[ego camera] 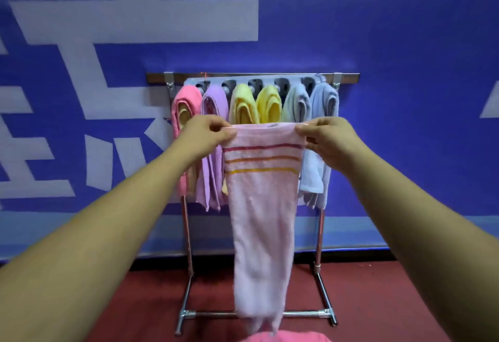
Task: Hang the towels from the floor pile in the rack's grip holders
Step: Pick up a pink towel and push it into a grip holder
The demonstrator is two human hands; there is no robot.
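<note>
I hold a pale pink towel with red, orange and yellow stripes by its top edge, in front of the rack. My left hand pinches its left corner and my right hand pinches its right corner; the towel hangs straight down. Behind it the grey holder strip on the metal rack carries several hung towels: pink, purple, two yellow and two light blue. Part of the pink floor pile shows at the bottom edge.
The rack stands on a dark red floor against a blue wall with large white characters. Its base bar runs across the floor just beyond the held towel's lower end.
</note>
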